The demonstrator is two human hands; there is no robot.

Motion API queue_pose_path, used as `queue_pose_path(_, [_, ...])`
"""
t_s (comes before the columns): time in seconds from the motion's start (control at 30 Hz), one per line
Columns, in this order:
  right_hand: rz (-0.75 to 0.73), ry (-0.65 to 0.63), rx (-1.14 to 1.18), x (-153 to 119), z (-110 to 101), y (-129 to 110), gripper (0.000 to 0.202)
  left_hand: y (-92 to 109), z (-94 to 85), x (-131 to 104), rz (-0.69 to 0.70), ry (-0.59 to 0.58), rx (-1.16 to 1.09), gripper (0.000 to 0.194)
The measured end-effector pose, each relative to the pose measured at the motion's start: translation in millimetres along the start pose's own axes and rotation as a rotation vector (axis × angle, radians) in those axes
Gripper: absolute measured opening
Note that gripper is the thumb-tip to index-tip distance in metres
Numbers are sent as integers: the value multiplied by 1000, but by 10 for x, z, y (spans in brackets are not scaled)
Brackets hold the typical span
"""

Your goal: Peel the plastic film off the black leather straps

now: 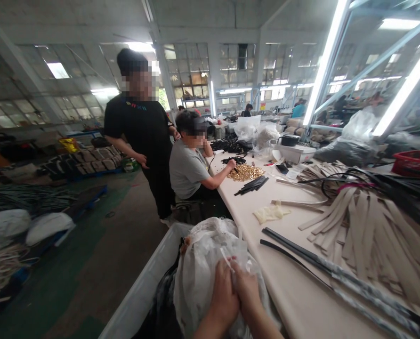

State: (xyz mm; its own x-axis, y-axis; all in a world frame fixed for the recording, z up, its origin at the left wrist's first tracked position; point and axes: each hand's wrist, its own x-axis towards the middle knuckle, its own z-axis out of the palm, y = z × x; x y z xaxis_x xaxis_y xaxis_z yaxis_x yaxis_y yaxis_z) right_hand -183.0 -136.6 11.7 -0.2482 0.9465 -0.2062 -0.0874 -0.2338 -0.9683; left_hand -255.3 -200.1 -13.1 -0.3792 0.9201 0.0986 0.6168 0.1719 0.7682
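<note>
My left hand [224, 292] and my right hand [246, 287] are side by side, fingers closed at the gathered top of a thin translucent plastic bag [240, 249]. Beneath them a bulky white sack [192, 278] bulges up out of a pale plastic bin [139, 301], against the table's edge. Dark material shows in the bin, left of the sack. Both sets of fingertips are partly hidden in the plastic.
On the table [266, 278] lie long dark strips [294, 249], a pale glove [271, 213], beige strips [368, 230] and a pile of gold pieces [247, 173]. A seated person [187, 165] works there; another person [142, 136] stands behind.
</note>
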Motion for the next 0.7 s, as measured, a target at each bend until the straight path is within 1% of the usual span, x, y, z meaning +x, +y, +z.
queue_pose_path(0.1, [22,25,15,20,11,19,32,-99,-14,-74,-32,-118,-63,78])
queue_pose_path(0.17, [28,39,13,25,23,39,33,-118,-58,-123,-53,-132,-76,83])
queue_pose_path(0.23, [62,50,43,30,29,58,35,-89,-116,-173,-81,-90,-98,78])
queue_pose_path(0.3, [109,60,104,42,22,71,36,-33,-172,-228,-77,-52,-130,69])
queue_pose_path(0.37, [134,64,165,59,-1,69,33,22,-218,-291,-23,-43,-140,62])
queue_pose_path(0.43, [127,67,187,72,-37,44,28,66,-261,-354,42,-52,-129,61])
queue_pose_path(0.5, [113,70,194,72,-80,-17,24,105,-318,-398,61,-25,-156,61])
queue_pose_path(0.6, [68,74,183,57,-143,-192,20,164,-453,-376,44,66,-252,62])
queue_pose_path(0.63, [50,74,174,51,-161,-270,19,182,-507,-342,51,78,-270,65])
queue_pose_path(0.7, [13,75,142,45,-190,-446,17,221,-614,-247,98,53,-268,75])
